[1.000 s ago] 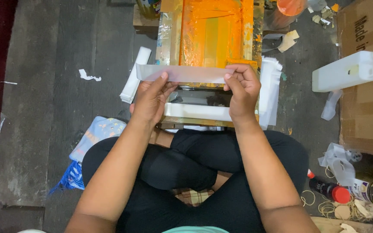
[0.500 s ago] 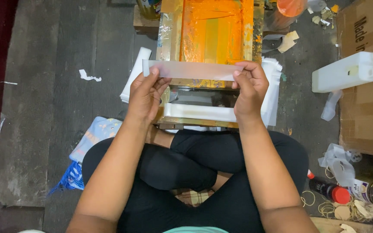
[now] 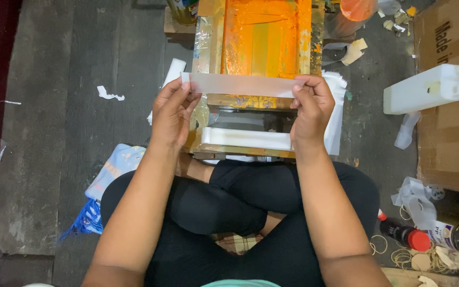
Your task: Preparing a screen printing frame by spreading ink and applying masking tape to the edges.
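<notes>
The top of the orange-stained printing frame (image 3: 261, 37) runs off the upper edge, and the strip hides part of its lower bar. Both hands pinch one long, pale translucent strip (image 3: 243, 85), stretched level just above the frame. The left hand (image 3: 172, 112) grips its left end between thumb and fingertips; the right hand (image 3: 310, 109) nips the right end, fingers curled shut. A white jug (image 3: 426, 89) lies on the floor to the right.

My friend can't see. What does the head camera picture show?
A seated person's left hand and right hand hold a pale strip by its ends above an orange-stained printing frame. A white jug lies on the floor nearby.
</notes>
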